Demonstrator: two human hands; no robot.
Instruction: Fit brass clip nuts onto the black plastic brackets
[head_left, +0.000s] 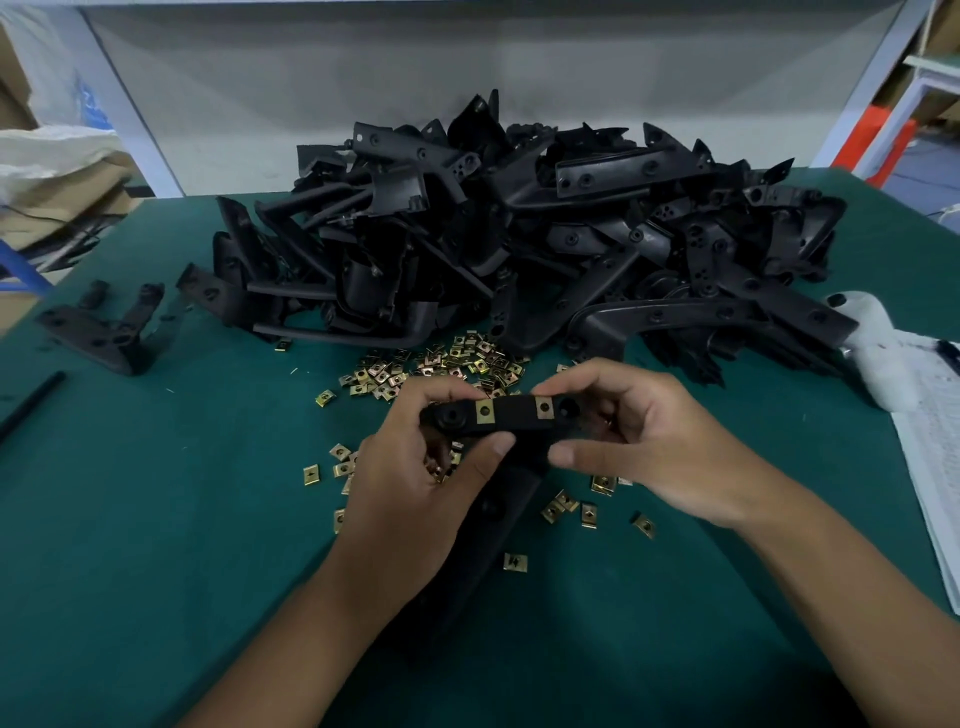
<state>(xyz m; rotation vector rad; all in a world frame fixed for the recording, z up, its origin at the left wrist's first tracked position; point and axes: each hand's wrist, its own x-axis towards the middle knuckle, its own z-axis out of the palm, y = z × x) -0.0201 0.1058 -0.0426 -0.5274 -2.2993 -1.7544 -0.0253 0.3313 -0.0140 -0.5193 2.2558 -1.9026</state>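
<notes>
Matte black bracket (511, 418), two brass clip nuts (485, 411)

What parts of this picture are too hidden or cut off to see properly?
- Head view: the lower part of the held bracket is covered by the left hand and right hand.
- Brackets deep in the pile are buried under others.
- The paper sheet is cut off by the right edge; its print is too small to read.

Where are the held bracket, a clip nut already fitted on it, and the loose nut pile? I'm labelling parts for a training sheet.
held bracket (511, 415): head view, on its black top bar between the hands.
fitted clip nut (485, 411): head view, on its brass face.
loose nut pile (447, 364): head view, on the heap's middle.
</notes>
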